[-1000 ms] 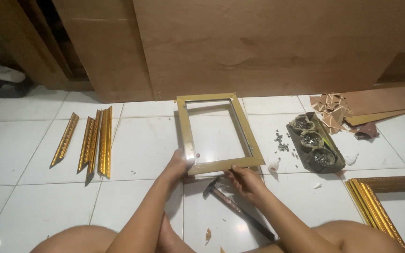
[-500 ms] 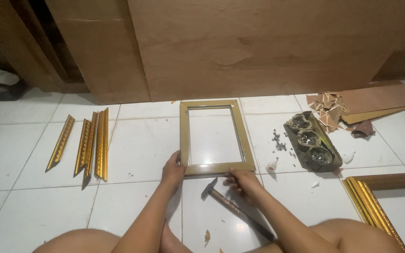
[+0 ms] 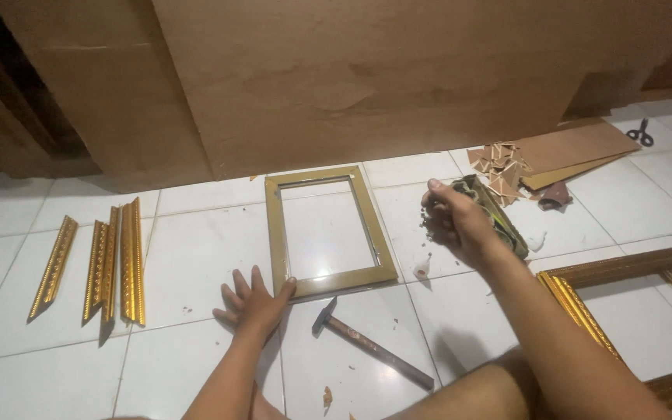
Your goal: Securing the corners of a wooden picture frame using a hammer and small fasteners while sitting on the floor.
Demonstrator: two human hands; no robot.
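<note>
Neither hand grips a tool: left hand (image 3: 254, 302) lies flat and open on the floor tile (image 3: 196, 257), fingers spread, with the fingertips just touching the near left corner of the frame (image 3: 328, 229). Right hand (image 3: 454, 218) is partly closed, fingers curled downward over small dark bits just beside the tray (image 3: 499, 218); whether anything is pinched between the fingers cannot be told. Frame lies flat on the tile, long sides running away from the person, centre open to the floor. Hammer (image 3: 371, 344) lies untouched on the tile just below the frame's near edge, head toward the frame, handle pointing to the right knee. Tray sits to the right of the frame, partly hidden by the right hand. Four moulding strips (image 3: 110, 260) lie side by side well to the left. Cardboard offcuts (image 3: 507, 167) are piled beyond the tray, with scissors (image 3: 641, 134) further right. Second, larger frame (image 3: 624, 311) lies at the right edge. Plywood sheets (image 3: 367, 78) lean behind.
</note>
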